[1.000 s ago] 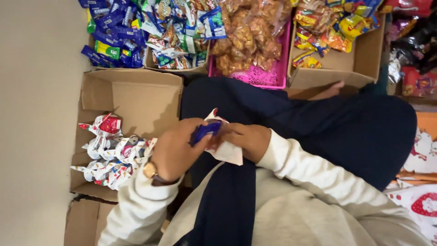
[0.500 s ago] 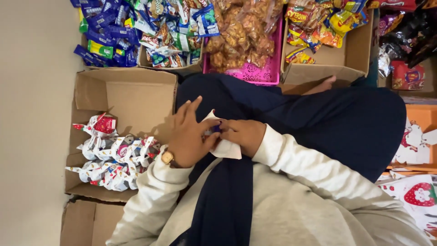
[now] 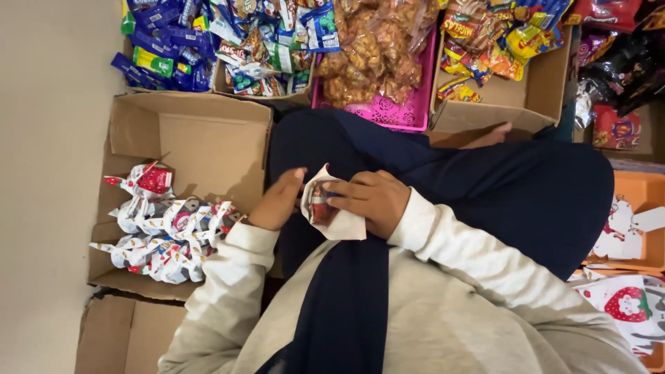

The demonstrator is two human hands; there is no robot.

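My right hand (image 3: 374, 201) grips a small white paper bag (image 3: 339, 220) with a red print, held over my lap on dark blue cloth (image 3: 485, 187). Its mouth faces left, and something small and coloured shows inside. My left hand (image 3: 277, 201) is empty, fingers straight and apart, and it rests against the bag's left edge. To my left, an open cardboard box (image 3: 201, 131) holds a heap of filled white and red bags (image 3: 163, 225) with twisted tops.
Ahead of me stand boxes of blue snack packets (image 3: 166, 48), mixed packets (image 3: 277, 41), a pink basket (image 3: 405, 111) of brown snacks and a cardboard box (image 3: 526, 97) of orange and yellow packets. An orange tray (image 3: 641, 228) with flat white bags sits at the right.
My left hand held a blue packet at the bag's mouth, pushed it in, and has now drawn back empty. The view has tilted slightly down.
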